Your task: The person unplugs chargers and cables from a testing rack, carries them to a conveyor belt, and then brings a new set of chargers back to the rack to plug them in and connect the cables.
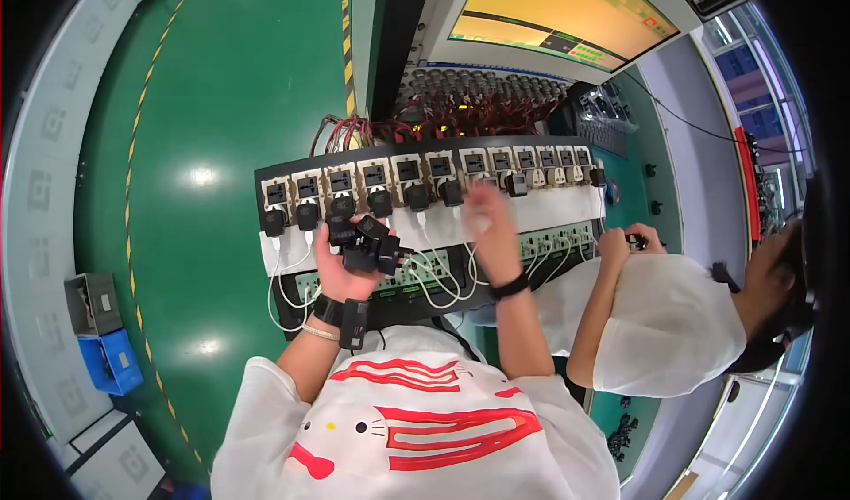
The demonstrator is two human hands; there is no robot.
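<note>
A pile of several black power adapters rests in my left hand, palm up with the fingers curled around them. My right hand is raised in front of the middle of a long row of wall-type sockets. Motion smears its fingers, so I cannot tell whether they hold anything. Just left of it, a black adapter sits in a socket, and another adapter is to its right. More black adapters are plugged in along the row, some with white cables hanging from them.
Below the sockets lies a green circuit board strip with white cables. Behind them are red wires and a lit monitor. At my right, a co-worker in a white shirt holds a small dark object. Grey and blue bins stand far left.
</note>
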